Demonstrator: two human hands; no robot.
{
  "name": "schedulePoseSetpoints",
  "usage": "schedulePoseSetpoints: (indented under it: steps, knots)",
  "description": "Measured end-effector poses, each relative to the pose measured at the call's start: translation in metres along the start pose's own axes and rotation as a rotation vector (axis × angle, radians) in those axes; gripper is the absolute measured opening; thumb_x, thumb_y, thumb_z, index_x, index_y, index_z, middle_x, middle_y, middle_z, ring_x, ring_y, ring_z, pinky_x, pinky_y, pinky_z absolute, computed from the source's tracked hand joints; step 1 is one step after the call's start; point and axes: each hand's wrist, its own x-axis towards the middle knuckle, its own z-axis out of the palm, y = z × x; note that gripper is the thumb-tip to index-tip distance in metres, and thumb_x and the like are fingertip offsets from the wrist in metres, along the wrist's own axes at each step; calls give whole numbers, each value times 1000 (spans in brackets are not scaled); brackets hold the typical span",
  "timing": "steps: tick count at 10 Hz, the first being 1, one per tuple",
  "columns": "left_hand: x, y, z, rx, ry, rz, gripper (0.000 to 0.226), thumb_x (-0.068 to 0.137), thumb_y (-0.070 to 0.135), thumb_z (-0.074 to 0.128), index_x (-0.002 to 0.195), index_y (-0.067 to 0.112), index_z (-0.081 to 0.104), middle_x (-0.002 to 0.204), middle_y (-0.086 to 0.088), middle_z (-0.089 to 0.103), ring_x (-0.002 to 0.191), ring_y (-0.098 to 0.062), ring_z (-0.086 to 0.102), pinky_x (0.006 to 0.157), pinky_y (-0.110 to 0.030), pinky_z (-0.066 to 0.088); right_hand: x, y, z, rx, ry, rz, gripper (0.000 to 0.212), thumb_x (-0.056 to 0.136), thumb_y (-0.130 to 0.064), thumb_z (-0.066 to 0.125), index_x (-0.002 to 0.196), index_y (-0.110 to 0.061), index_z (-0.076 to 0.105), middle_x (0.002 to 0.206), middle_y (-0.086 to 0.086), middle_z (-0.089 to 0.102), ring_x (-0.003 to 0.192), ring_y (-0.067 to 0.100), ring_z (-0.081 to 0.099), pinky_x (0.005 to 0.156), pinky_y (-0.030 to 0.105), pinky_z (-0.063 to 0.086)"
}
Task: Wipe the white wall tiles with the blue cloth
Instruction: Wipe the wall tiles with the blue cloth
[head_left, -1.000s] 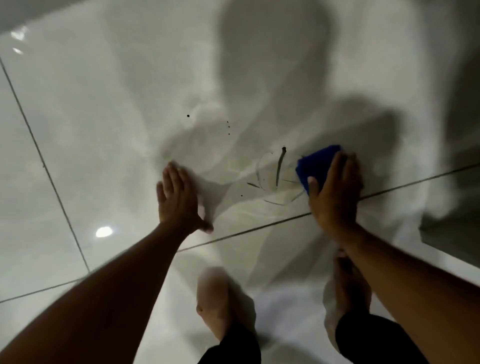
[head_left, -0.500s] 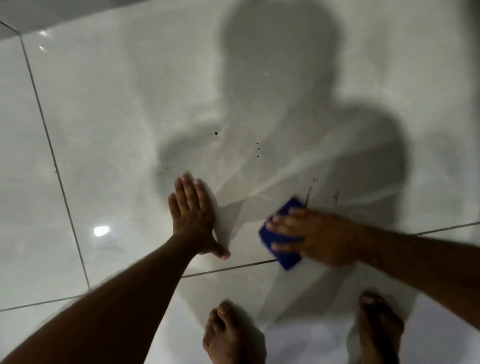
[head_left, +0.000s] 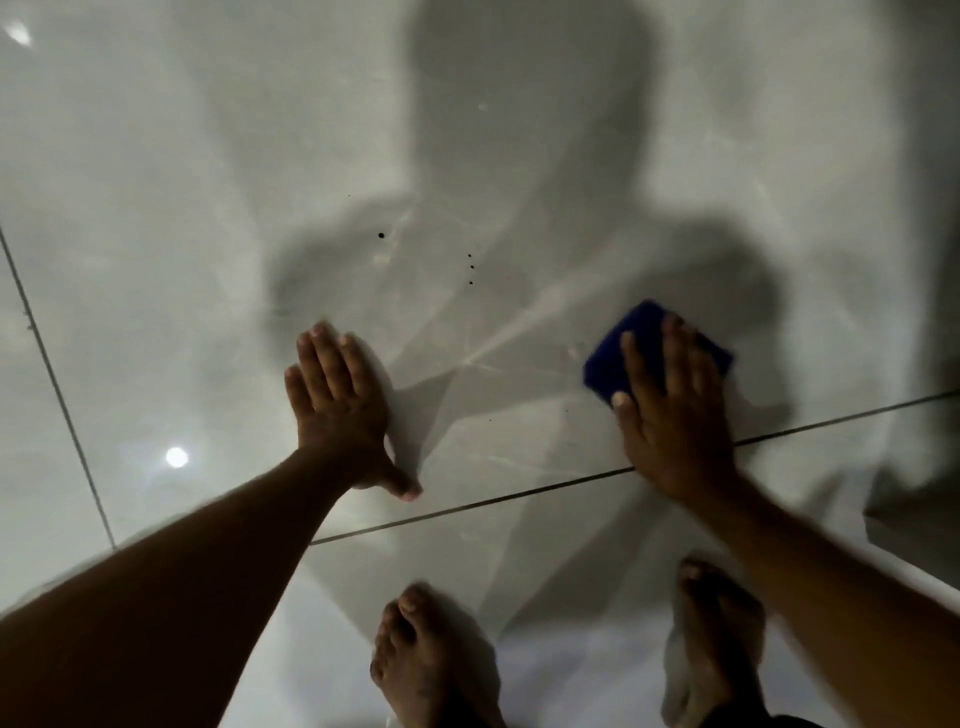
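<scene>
A glossy white wall tile (head_left: 208, 218) fills the view, with my shadow across it. My right hand (head_left: 670, 410) presses a folded blue cloth (head_left: 608, 358) flat against the tile, fingers spread over it and pointing up, just above a horizontal grout line (head_left: 519, 496). My left hand (head_left: 343, 410) lies flat and empty on the same tile to the left, fingers together, thumb out. A few small dark specks (head_left: 470, 267) and one dot (head_left: 381, 235) sit on the tile above and between the hands.
A vertical grout line (head_left: 57, 384) runs down the left. My two bare feet (head_left: 431, 660) stand on the pale floor at the bottom. A light reflection (head_left: 176, 457) glints at the lower left. A darker wall edge (head_left: 914, 509) shows at the far right.
My right hand has swept the blue cloth from the middle back to the right and turned fingers-up. The dark smear seen a second ago no longer shows. The left hand stays planted.
</scene>
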Motion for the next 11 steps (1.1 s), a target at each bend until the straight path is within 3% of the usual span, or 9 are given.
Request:
schedulePoseSetpoints:
  steps: [1,2,3,5,7,8,9,10,11]
  knots:
    - [0,2,0,12,3,-3,191,9,80,78,126,0,-51,125,-25,-64,123,-43,-54,106,-58,-24,-23,-94,12,196,84,434,63,95,-36,45,152,-15,29,157,30,21,142,48,24,114,59,17]
    - [0,-4,1,23,17,21,190,9,81,76,126,4,-52,125,-22,-64,122,-40,-55,108,-57,-22,-23,-108,16,78,-178,-744,65,93,-36,51,152,-23,27,161,21,19,146,42,17,118,56,9]
    - [3,-6,5,37,44,19,191,5,85,72,127,5,-52,126,-21,-63,122,-37,-55,108,-56,-21,32,-52,5,-119,-146,-1221,59,96,-37,48,151,-24,31,160,16,26,148,37,20,120,53,14]
    - [6,-4,6,38,65,13,192,3,87,68,127,1,-50,142,-31,-46,129,-45,-46,110,-59,-17,-22,-70,18,190,154,426,62,95,-41,46,152,-21,30,157,25,25,140,45,28,114,60,22]
    - [0,-3,2,15,99,40,190,9,84,74,126,2,-51,132,-26,-56,126,-43,-50,112,-59,-16,52,-46,-11,-5,-116,-825,60,93,-42,49,150,-27,34,159,18,26,145,38,26,117,51,22]
    - [-6,-12,4,24,154,82,187,11,90,67,140,0,-35,150,-28,-37,138,-42,-36,117,-58,-9,86,-44,-15,117,55,-131,63,91,-37,55,148,-19,39,156,26,29,139,45,33,115,53,26]
    - [-11,-28,-2,-37,259,44,182,15,97,58,147,-3,-18,157,-28,-20,145,-38,-24,119,-56,-2,54,-110,-8,181,-7,-161,67,86,-35,59,148,-20,39,156,26,28,140,47,30,114,58,26]
    - [2,-42,-18,-72,243,-18,184,12,96,59,143,1,-28,155,-27,-28,143,-38,-30,119,-55,-5,86,-105,-14,-13,-102,-823,61,93,-41,46,151,-27,30,160,20,22,145,40,23,116,54,21]
    - [12,-49,-19,-98,207,16,187,9,94,61,134,2,-43,144,-24,-46,136,-39,-40,115,-52,-13,149,-133,-18,82,16,-300,64,91,-41,46,151,-24,32,159,24,23,143,44,26,116,55,19]
